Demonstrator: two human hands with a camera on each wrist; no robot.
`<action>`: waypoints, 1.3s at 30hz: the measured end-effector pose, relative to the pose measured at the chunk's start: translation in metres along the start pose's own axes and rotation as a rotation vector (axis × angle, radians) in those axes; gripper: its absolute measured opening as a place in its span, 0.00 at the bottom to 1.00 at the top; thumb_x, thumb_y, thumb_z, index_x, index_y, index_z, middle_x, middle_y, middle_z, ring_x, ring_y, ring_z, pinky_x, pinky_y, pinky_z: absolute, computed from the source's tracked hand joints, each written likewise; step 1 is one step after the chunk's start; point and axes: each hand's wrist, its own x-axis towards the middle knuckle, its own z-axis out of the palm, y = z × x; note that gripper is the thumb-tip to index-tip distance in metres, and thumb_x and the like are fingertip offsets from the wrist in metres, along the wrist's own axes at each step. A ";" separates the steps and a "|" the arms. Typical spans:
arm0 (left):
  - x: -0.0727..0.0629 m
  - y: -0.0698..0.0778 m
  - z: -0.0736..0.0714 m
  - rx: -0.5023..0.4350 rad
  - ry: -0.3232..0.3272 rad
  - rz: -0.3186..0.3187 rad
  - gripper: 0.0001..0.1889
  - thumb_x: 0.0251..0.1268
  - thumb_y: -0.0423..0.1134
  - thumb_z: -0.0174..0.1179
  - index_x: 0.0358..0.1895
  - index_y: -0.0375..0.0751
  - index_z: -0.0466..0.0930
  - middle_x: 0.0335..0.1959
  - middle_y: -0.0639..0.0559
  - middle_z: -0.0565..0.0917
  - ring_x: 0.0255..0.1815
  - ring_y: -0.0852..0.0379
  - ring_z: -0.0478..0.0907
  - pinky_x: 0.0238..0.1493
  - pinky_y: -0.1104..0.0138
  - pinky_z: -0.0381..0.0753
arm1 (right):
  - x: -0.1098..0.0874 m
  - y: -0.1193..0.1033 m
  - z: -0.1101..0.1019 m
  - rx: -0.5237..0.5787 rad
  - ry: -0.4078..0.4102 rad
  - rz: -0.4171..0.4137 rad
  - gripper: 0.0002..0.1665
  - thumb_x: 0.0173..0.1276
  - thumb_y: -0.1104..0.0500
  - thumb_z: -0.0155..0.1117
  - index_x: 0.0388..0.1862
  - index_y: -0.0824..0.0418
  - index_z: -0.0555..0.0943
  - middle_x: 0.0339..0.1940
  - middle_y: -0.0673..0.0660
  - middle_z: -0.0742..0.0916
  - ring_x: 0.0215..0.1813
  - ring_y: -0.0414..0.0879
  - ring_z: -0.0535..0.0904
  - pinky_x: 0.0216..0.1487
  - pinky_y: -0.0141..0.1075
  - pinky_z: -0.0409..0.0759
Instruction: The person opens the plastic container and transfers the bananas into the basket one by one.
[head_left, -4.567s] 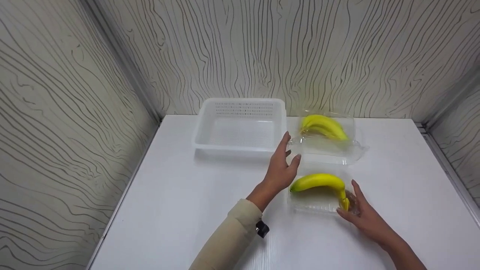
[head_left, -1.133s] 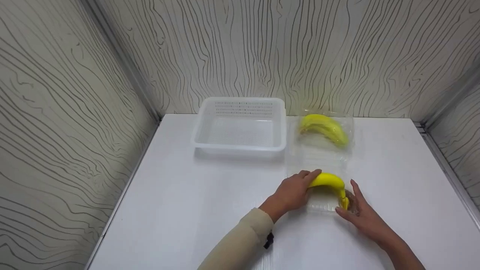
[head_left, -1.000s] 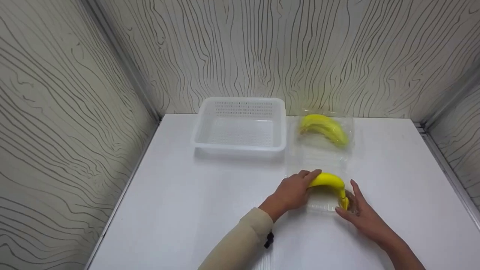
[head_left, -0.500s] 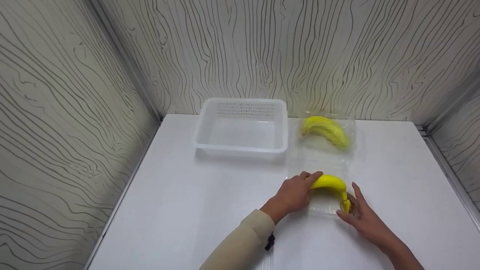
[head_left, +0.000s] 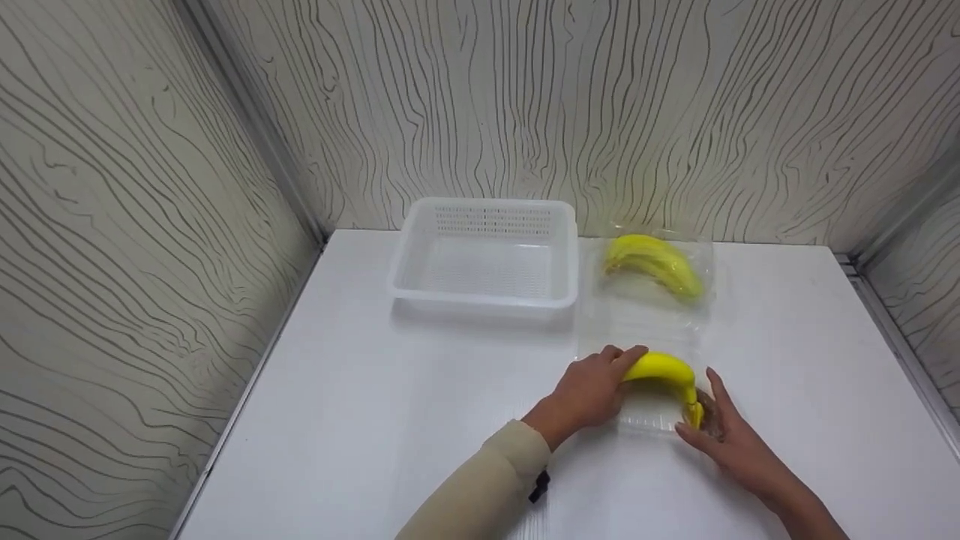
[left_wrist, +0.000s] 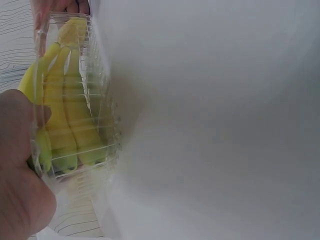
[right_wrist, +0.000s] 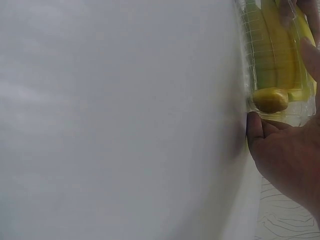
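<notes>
A bunch of yellow bananas (head_left: 660, 367) with greenish tips lies in a ribbed clear plastic container (head_left: 651, 422). My left hand (head_left: 591, 386) grips the tip end of the bunch from the left, its thumb on the bananas over the container's wall in the left wrist view. At the stem end, my right hand (head_left: 731, 442) holds the container's right end, thumb at the near corner and forefinger at the far one. In the right wrist view its other fingers (right_wrist: 256, 126) bend against that end wall. Part of the bunch is hidden behind the left hand.
Behind the container, more bananas (head_left: 652, 262) show through clear plastic packaging (head_left: 701, 247). A white perforated basket (head_left: 484, 298) stands to its left near the patterned back wall (head_left: 480, 97). All of this is on a white table (head_left: 345, 390).
Since the earliest frame, my left hand has come down from beside the basket onto the bananas. The raised clear plastic flap behind has dropped flatter. Over the last second both hands hold still.
</notes>
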 end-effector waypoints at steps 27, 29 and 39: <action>-0.003 0.002 0.005 0.050 0.010 0.003 0.34 0.82 0.44 0.58 0.83 0.72 0.57 0.64 0.60 0.80 0.49 0.61 0.83 0.56 0.68 0.86 | 0.002 0.004 0.001 -0.014 -0.018 0.045 0.72 0.77 0.33 0.64 0.83 0.33 0.13 0.90 0.72 0.45 0.89 0.75 0.36 0.81 0.78 0.41; -0.003 0.003 0.005 0.054 0.012 0.006 0.34 0.82 0.44 0.58 0.83 0.73 0.57 0.64 0.60 0.80 0.49 0.61 0.83 0.56 0.69 0.86 | 0.002 0.004 0.000 -0.019 -0.017 0.047 0.72 0.77 0.33 0.64 0.83 0.34 0.12 0.90 0.71 0.45 0.89 0.75 0.35 0.80 0.79 0.40; -0.001 0.003 0.002 0.032 0.000 -0.015 0.35 0.82 0.44 0.58 0.83 0.75 0.56 0.65 0.60 0.80 0.50 0.61 0.83 0.57 0.68 0.86 | 0.002 0.001 -0.001 0.003 -0.015 0.028 0.71 0.77 0.35 0.64 0.83 0.32 0.13 0.90 0.72 0.44 0.89 0.75 0.35 0.80 0.79 0.40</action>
